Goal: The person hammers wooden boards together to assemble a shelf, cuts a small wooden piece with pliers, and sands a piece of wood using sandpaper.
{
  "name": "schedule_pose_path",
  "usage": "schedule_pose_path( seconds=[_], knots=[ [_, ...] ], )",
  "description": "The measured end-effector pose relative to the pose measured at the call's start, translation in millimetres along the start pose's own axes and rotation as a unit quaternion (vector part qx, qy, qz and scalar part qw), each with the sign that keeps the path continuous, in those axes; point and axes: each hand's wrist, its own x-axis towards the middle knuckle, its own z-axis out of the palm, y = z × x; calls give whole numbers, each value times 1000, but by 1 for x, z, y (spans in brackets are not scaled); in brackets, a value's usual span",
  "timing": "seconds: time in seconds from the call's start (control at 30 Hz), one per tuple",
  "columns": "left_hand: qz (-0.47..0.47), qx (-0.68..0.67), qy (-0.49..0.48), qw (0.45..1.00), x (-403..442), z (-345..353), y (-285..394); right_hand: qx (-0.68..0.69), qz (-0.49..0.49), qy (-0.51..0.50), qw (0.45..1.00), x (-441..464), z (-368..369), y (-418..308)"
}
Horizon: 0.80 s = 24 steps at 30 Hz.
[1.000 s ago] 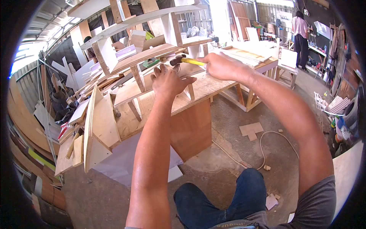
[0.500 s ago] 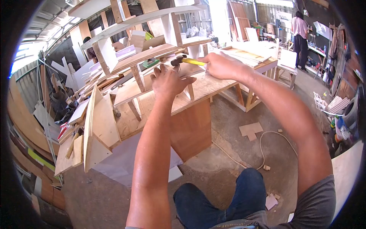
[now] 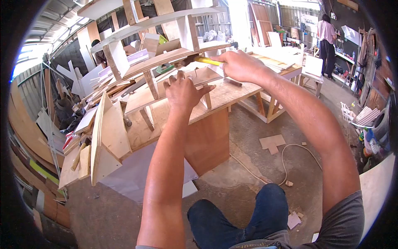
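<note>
My right hand (image 3: 240, 66) is closed round the yellow handle of a hammer (image 3: 208, 61). The hammer's dark, blurred head is just above the lowest board of a wooden shelf frame (image 3: 203, 76). My left hand (image 3: 182, 92) rests against that board below the hammer head, fingers apart and thumb stretched to the right. A thin upright sliver, perhaps a nail, shows beside its fingertips, too small to be sure. The frame has curved tiers joined by short uprights and stands on a plywood workbench (image 3: 166, 120).
An angled plywood piece (image 3: 110, 137) stands at the bench's left end. A loose hammer (image 3: 127, 121) lies behind it, and a dark rod (image 3: 232, 82) lies to the right. A cable (image 3: 286, 166) crosses the floor. A person (image 3: 326, 41) stands at the back right; another is partly hidden behind the frame.
The hammer head has risen slightly from beside my left fingertips. My right hand has shifted up a little, uncovering the dark rod on the bench. My left hand stays almost in place.
</note>
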Motion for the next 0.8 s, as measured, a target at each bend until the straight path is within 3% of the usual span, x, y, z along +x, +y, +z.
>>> schedule_pose_path(
  seconds=[0.03, 0.2, 0.3, 0.4, 0.5, 0.57, 0.67, 0.8],
  knots=[
    [-1, -2, -10, 1000, 0, -1, -1, -8, -22, 27, 999, 4, 5, 5],
    [-9, 4, -51, 999, 2, -13, 3, -41, 25, -53, 997, -6, -7, -6],
    [-1, -3, 1, 1000, 1, -5, 1, -17, 18, -25, 999, -7, -4, -3],
    [-16, -29, -56, 998, 4, -6, 0, -35, 20, -39, 998, -3, 1, -1],
    [12, -12, 30, 999, 0, 0, 0, -4, 10, -20, 1000, 0, 3, 5],
    [2, -27, 23, 999, 0, 2, -1, 36, -8, 10, 999, 0, 6, 10],
    [-2, -25, 12, 1000, -1, 0, -2, -4, 54, -69, 996, -8, -2, -8],
    [-10, -24, -1, 1000, 1, -4, -1, 0, 45, -44, 998, -6, -11, -11]
  ],
)
